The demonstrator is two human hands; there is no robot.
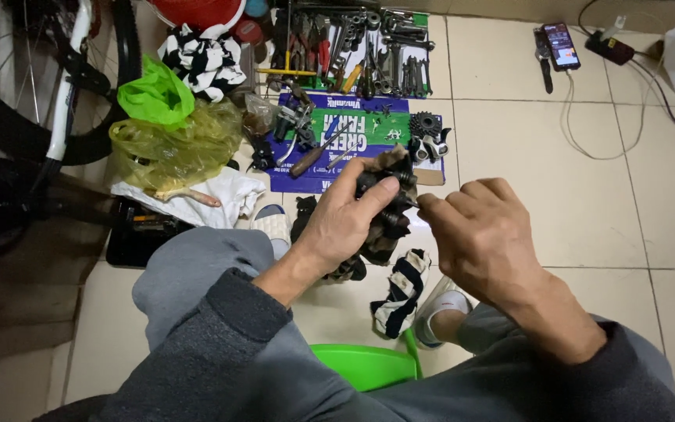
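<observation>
A phone (561, 45) lies on tiles beside scattered wrenches (384, 55).

Your left hand (349, 219) hid most of the dark metal part (388, 205); bicycle wheel (80, 94) at ten o'clock was cut off by the frame edge.

Just the one camera here, riding on the person's head and tipped steeply down over the lap. It sits close: the grey sleeves fill the bottom edge, and the left hand (345, 219) and right hand (482, 234) meet dead centre. Beyond them the view runs forward across the tiled floor (587, 203) to a spread of tools (353, 51) along the top edge, so it faces ahead and down from a seated height. A bicycle wheel (56, 78) cuts in at the far left. No second view shares any of this.
</observation>
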